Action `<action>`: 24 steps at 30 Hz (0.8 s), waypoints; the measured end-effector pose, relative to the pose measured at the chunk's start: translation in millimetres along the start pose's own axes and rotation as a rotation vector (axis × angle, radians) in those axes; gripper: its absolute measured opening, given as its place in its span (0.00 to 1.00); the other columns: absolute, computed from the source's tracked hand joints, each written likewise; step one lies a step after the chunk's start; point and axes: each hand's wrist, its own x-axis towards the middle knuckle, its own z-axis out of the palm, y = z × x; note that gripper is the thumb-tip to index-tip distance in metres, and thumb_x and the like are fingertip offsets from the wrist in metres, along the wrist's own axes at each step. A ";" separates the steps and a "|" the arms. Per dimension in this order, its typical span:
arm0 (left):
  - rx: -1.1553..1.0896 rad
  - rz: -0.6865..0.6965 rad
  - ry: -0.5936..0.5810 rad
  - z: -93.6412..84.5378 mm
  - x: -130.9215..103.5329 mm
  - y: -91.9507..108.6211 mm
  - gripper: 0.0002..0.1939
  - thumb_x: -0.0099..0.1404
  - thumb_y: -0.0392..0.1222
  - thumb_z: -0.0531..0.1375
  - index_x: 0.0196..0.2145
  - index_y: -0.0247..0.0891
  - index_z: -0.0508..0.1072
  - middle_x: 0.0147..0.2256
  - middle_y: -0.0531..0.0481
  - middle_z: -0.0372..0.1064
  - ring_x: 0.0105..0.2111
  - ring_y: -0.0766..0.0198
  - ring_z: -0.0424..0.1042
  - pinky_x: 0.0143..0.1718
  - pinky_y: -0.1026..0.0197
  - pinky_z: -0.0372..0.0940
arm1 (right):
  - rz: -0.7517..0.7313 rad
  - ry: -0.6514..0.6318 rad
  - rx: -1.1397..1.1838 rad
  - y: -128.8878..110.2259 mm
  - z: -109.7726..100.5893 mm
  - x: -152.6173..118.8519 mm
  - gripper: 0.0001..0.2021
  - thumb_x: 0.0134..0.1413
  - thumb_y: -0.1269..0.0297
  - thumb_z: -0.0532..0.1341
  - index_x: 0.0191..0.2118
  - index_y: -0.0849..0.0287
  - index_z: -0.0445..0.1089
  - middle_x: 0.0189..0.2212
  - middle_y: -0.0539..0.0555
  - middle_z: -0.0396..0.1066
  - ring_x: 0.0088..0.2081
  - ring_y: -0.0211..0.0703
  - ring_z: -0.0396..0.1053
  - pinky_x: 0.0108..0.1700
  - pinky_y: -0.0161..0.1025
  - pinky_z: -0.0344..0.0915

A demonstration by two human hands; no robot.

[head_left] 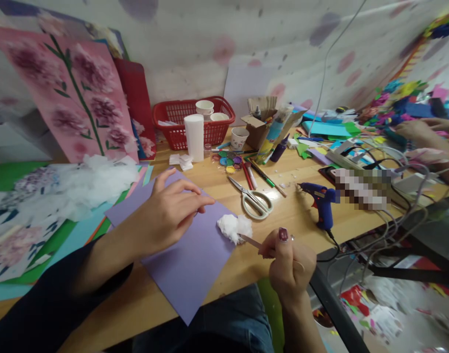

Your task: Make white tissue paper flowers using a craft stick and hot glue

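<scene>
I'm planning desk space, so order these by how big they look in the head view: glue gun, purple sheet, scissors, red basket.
1. Purple sheet, partly hidden
2. Red basket
3. Scissors and glue gun: too alike to rank

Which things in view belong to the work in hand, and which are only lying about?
Apparently in use:
flat stick, in the right hand
white fluff, at its tip
purple sheet, beneath the left hand

Apparently lying about:
scissors
glue gun
red basket

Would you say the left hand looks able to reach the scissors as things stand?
Probably yes: the left hand appears to hold nothing, it points toward the scissors, and only purple paper and bare tabletop seem to lie between; the white fluff sits off that line.
</scene>
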 end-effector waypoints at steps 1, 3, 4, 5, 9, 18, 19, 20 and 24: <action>0.004 0.007 0.001 0.0 0.1 0.2 0.19 0.64 0.27 0.52 0.47 0.42 0.71 0.35 0.53 0.78 0.45 0.58 0.72 0.62 0.37 0.40 | -0.006 -0.007 -0.005 -0.8 0.1 0.5 0.27 0.68 0.62 0.47 0.17 0.59 0.66 0.14 0.49 0.64 0.18 0.33 0.63 0.26 0.35 0.59; 0.009 0.024 0.007 -0.2 0.2 0.6 0.18 0.64 0.26 0.52 0.47 0.41 0.71 0.35 0.54 0.77 0.44 0.58 0.72 0.62 0.38 0.40 | -0.014 -0.024 -0.020 -1.9 0.0 1.2 0.27 0.68 0.62 0.47 0.17 0.59 0.66 0.14 0.49 0.64 0.18 0.33 0.63 0.26 0.35 0.59; 0.009 0.031 0.008 -0.5 0.1 0.7 0.18 0.64 0.26 0.51 0.47 0.41 0.71 0.35 0.54 0.77 0.44 0.59 0.72 0.63 0.38 0.39 | -0.009 -0.027 -0.023 -2.4 -0.3 1.2 0.28 0.68 0.61 0.46 0.17 0.59 0.66 0.14 0.49 0.64 0.18 0.33 0.63 0.26 0.35 0.58; 0.008 0.036 0.008 -0.8 0.0 0.6 0.18 0.64 0.26 0.51 0.47 0.41 0.72 0.35 0.54 0.77 0.44 0.59 0.71 0.63 0.39 0.39 | 0.006 -0.020 -0.019 -3.1 -0.8 1.0 0.28 0.68 0.61 0.46 0.17 0.59 0.66 0.14 0.49 0.64 0.18 0.33 0.63 0.26 0.35 0.58; 0.031 0.019 -0.004 -4.5 -0.6 -2.1 0.16 0.66 0.28 0.52 0.46 0.42 0.72 0.36 0.54 0.77 0.45 0.60 0.71 0.63 0.40 0.40 | 0.131 0.061 0.033 -9.8 -3.6 -0.1 0.29 0.68 0.56 0.46 0.16 0.58 0.65 0.13 0.49 0.62 0.17 0.34 0.62 0.25 0.36 0.56; 0.236 -0.416 0.088 -76.4 -14.4 -35.3 0.15 0.67 0.41 0.51 0.44 0.38 0.76 0.33 0.50 0.77 0.32 0.63 0.72 0.43 0.60 0.61 | 0.027 0.171 0.230 4.8 -10.9 -1.2 0.29 0.65 0.58 0.47 0.12 0.56 0.64 0.10 0.50 0.60 0.14 0.37 0.59 0.20 0.38 0.54; 0.297 -0.552 0.154 -87.3 -19.8 -42.6 0.16 0.66 0.41 0.51 0.44 0.37 0.76 0.33 0.50 0.77 0.31 0.64 0.71 0.38 0.63 0.61 | -0.022 0.149 0.284 13.2 -13.5 0.4 0.28 0.64 0.57 0.49 0.12 0.56 0.66 0.10 0.51 0.60 0.15 0.39 0.61 0.21 0.39 0.55; 0.358 -0.678 0.212 -96.8 -25.8 -50.7 0.16 0.66 0.42 0.51 0.44 0.36 0.75 0.32 0.50 0.76 0.29 0.65 0.69 0.34 0.66 0.58 | -0.080 0.150 0.307 21.5 -16.1 2.8 0.28 0.63 0.57 0.50 0.12 0.56 0.67 0.09 0.51 0.60 0.14 0.40 0.61 0.20 0.39 0.55; 0.461 -0.939 0.227 -111.6 -50.0 -90.7 0.17 0.65 0.47 0.53 0.36 0.32 0.77 0.26 0.50 0.73 0.27 0.65 0.68 0.28 0.67 0.53 | -0.186 -0.157 0.273 35.6 -22.4 12.9 0.22 0.56 0.50 0.60 0.16 0.55 0.74 0.13 0.55 0.68 0.17 0.45 0.67 0.18 0.40 0.57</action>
